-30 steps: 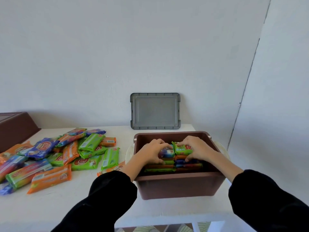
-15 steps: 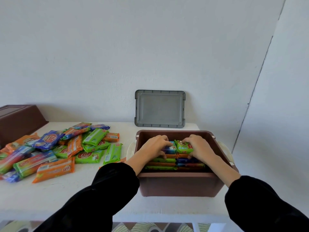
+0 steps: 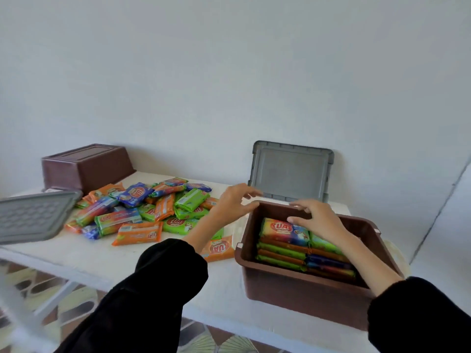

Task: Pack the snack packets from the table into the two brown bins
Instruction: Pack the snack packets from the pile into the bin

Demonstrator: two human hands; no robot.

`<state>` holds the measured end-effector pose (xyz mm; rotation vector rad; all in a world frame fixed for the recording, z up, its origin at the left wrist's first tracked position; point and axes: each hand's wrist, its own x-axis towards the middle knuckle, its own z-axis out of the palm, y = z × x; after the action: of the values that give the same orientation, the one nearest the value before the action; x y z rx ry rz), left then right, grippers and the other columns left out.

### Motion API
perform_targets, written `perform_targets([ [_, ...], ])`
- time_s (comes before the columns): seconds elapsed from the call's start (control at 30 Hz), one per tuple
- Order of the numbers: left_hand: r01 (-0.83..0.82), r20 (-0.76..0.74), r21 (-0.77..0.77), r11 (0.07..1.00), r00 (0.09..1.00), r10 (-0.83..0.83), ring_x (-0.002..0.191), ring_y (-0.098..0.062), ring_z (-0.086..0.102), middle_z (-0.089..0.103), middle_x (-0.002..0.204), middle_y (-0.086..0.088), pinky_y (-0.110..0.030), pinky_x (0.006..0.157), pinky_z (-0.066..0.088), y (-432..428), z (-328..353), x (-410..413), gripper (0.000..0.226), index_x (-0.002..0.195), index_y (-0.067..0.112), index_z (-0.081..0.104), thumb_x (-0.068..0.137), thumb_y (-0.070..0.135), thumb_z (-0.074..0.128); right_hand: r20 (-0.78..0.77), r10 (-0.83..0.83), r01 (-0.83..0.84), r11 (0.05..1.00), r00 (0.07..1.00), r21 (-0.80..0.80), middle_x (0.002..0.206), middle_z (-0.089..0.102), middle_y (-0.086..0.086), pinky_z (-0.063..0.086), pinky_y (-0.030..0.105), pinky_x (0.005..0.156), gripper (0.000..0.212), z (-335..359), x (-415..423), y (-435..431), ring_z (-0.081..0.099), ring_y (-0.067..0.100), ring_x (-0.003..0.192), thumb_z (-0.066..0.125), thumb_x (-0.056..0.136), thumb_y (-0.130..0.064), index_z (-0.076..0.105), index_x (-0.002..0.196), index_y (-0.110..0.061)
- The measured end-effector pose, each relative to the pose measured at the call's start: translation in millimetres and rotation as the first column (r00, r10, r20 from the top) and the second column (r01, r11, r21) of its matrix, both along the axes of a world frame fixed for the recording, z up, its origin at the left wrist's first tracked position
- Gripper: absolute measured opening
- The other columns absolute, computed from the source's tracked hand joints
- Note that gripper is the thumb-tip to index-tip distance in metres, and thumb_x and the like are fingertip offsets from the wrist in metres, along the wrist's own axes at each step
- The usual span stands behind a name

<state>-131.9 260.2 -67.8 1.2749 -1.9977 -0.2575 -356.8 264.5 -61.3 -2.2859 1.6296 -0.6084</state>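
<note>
Packed packets point(image 3: 283, 247) are lying in brown bin point(image 3: 300, 289) at 4 o'clock, long axes running 9-to-3, wrappers green, orange, blue, top one rainbow with red logo. Left hand point(image 3: 233, 203) and right hand point(image 3: 319, 220) are hovering above, fingers loose, gripping nothing. Loose pile point(image 3: 153, 210) is sitting at 9 o'clock.

White desk point(image 3: 84, 253). On it stand an open brown bin point(image 3: 300, 294) at the right and an upturned brown bin point(image 3: 86, 169) at the back left. A loose heap of snack packets point(image 3: 142, 212) lies between them. One grey lid point(image 3: 290, 171) leans on the wall, and a second grey lid point(image 3: 33, 217) lies at the left edge.
</note>
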Motion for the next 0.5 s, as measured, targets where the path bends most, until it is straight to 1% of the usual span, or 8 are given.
perform_targets([
  [0.07, -0.085, -0.03, 0.032, 0.996, 0.996, 0.086, 0.095, -0.022, 0.062, 0.065, 0.103, -0.012, -0.032, 0.085, 0.051, 5, 1, 35, 0.025, 0.108, 0.011, 0.066, 0.084, 0.013, 0.066, 0.004, 0.074, -0.073, 0.997, 0.997, -0.022, 0.128, 0.058, 0.004, 0.04, 0.028, 0.09, 0.049, 10, 32, -10, 0.054, 0.02, 0.118, 0.064, 0.084, -0.038, 0.053, 0.129, -0.023],
  [0.13, -0.182, -0.015, 0.06, 0.981, 0.983, 0.183, 0.098, -0.022, 0.062, 0.065, 0.105, -0.011, -0.036, 0.088, 0.051, 10, 0, 71, 0.027, 0.111, 0.011, 0.065, 0.083, 0.014, 0.066, 0.011, 0.131, -0.131, 0.991, 0.991, -0.033, 0.127, 0.059, 0.005, 0.039, 0.026, 0.088, 0.048, 16, 66, -22, 0.054, 0.021, 0.117, 0.065, 0.084, -0.037, 0.055, 0.128, -0.022],
  [0.2, -0.27, 0.035, 0.058, 0.961, 0.963, 0.269, 0.097, -0.015, 0.061, 0.065, 0.107, -0.008, -0.03, 0.088, 0.05, 13, -3, 106, 0.029, 0.113, 0.013, 0.065, 0.084, 0.018, 0.066, 0.023, 0.184, -0.184, 0.983, 0.983, -0.013, 0.126, 0.059, 0.008, 0.042, 0.032, 0.094, 0.048, 17, 102, -35, 0.055, 0.022, 0.117, 0.067, 0.082, -0.037, 0.056, 0.126, -0.021],
  [0.23, -0.314, 0.053, 0.062, 0.947, 0.949, 0.311, 0.096, -0.013, 0.059, 0.066, 0.107, -0.006, -0.027, 0.088, 0.049, 14, -5, 122, 0.031, 0.114, 0.013, 0.064, 0.084, 0.017, 0.065, 0.025, 0.213, -0.213, 0.977, 0.977, 0.001, 0.125, 0.059, 0.009, 0.043, 0.034, 0.094, 0.048, 16, 119, -42, 0.055, 0.023, 0.116, 0.067, 0.082, -0.037, 0.056, 0.126, -0.021],
  [0.27, -0.356, 0.059, 0.075, 0.931, 0.934, 0.352, 0.096, -0.012, 0.059, 0.066, 0.108, -0.005, -0.028, 0.088, 0.049, 13, -7, 139, 0.032, 0.115, 0.014, 0.064, 0.083, 0.017, 0.065, 0.016, 0.238, -0.238, 0.971, 0.971, 0.011, 0.124, 0.059, 0.01, 0.043, 0.035, 0.093, 0.049, 15, 136, -48, 0.055, 0.023, 0.115, 0.067, 0.082, -0.036, 0.055, 0.126, -0.02],
  [0.37, -0.45, 0.061, 0.111, 0.886, 0.893, 0.445, 0.106, -0.02, 0.059, 0.066, 0.113, -0.004, -0.036, 0.09, 0.049, 2, -14, 185, 0.033, 0.115, 0.017, 0.065, 0.082, 0.018, 0.064, -0.022, 0.293, -0.293, 0.956, 0.956, 0.024, 0.124, 0.059, 0.012, 0.042, 0.032, 0.088, 0.051, 10, 183, -68, 0.054, 0.024, 0.115, 0.067, 0.082, -0.035, 0.054, 0.128, -0.019],
  [0.43, -0.511, 0.105, 0.159, 0.845, 0.859, 0.5, 0.113, -0.023, 0.055, 0.061, 0.12, -0.007, -0.036, 0.094, 0.045, -12, -19, 211, 0.036, 0.119, 0.015, 0.061, 0.084, 0.02, 0.064, -0.037, 0.317, -0.316, 0.948, 0.948, 0.038, 0.126, 0.059, 0.012, 0.042, 0.031, 0.087, 0.051, 3, 211, -84, 0.054, 0.025, 0.116, 0.067, 0.082, -0.034, 0.054, 0.13, -0.023],
  [0.5, -0.556, 0.151, 0.224, 0.801, 0.831, 0.535, 0.116, -0.024, 0.052, 0.056, 0.126, -0.009, -0.035, 0.095, 0.042, -31, -27, 232, 0.039, 0.123, 0.014, 0.056, 0.086, 0.025, 0.062, -0.066, 0.337, -0.332, 0.94, 0.939, 0.075, 0.129, 0.057, 0.012, 0.041, 0.031, 0.09, 0.053, -7, 236, -101, 0.053, 0.026, 0.118, 0.066, 0.082, -0.035, 0.051, 0.132, -0.026],
])
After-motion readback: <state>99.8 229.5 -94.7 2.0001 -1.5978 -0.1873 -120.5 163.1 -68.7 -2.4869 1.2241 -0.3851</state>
